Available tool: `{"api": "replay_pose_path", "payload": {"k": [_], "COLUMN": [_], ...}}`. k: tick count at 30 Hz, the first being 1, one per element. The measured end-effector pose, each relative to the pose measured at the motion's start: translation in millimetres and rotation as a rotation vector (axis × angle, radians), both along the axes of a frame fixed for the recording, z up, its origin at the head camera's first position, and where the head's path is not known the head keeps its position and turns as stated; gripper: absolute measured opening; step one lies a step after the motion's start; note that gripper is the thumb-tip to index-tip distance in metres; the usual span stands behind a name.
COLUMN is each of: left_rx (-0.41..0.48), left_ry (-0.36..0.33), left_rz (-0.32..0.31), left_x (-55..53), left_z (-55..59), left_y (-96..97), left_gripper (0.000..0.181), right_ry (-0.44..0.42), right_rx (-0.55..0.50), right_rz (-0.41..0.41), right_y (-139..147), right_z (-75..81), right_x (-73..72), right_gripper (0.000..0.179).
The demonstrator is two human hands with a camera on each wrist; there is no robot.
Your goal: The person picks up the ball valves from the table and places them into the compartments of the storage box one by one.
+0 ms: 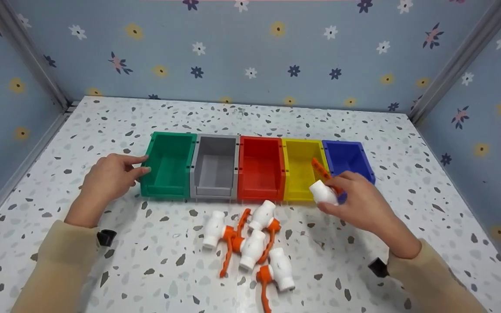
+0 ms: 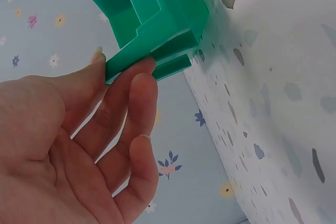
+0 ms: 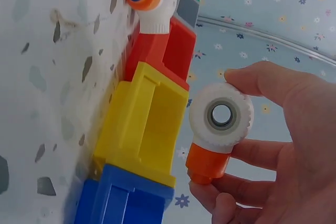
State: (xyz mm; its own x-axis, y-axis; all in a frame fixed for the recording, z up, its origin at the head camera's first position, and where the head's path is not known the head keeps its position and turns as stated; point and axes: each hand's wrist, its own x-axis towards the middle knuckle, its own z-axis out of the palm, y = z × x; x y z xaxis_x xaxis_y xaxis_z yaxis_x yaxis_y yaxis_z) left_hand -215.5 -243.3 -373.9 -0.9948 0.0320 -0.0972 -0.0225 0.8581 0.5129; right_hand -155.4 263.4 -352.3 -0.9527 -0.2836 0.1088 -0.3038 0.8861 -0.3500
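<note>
In the head view my left hand point(image 1: 110, 176) is at the outer edge of the green bin point(image 1: 168, 191). The left wrist view shows its thumb and fingers pinching the rim of that green bin point(image 2: 152, 30). My right hand point(image 1: 359, 202) holds a white plastic ball valve point(image 1: 323, 193) with an orange handle, raised in front of the yellow bin point(image 1: 299, 193) and the blue bin point(image 1: 347, 158). Seen end-on in the right wrist view, the held valve point(image 3: 198, 116) is pinched between thumb and fingers. Several similar white valves point(image 1: 252, 250) with orange handles lie on the table.
Between the green and yellow bins stand a grey bin point(image 1: 214, 191) and a red bin point(image 1: 261, 191), all joined in one row. The speckled table point(image 1: 155, 269) is bordered by flowered panels point(image 1: 250, 52) at the back and sides.
</note>
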Motion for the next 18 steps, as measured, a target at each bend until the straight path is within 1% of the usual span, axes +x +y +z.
{"api": "replay_pose_path", "payload": {"k": [5, 11, 18], "left_rx": [0.017, 0.025, 0.045], "left_ry": [-0.005, -0.017, -0.034], "left_rz": [0.003, 0.009, 0.013], "left_x": [-0.8, -0.6, -0.1], "left_z": [-0.8, -1.7, -1.7], "left_y": [0.2, -1.0, -1.6], "left_gripper": [0.051, 0.052, 0.053], "right_ry": [-0.008, -0.066, -0.118], "right_rx": [-0.010, -0.033, 0.011], "right_rz": [-0.061, -0.112, -0.210], "right_y": [14.2, 28.8, 40.0], "right_z": [7.4, 11.8, 10.9], "right_x": [-11.4, -24.7, -39.0], "right_gripper": [0.049, 0.056, 0.070]}}
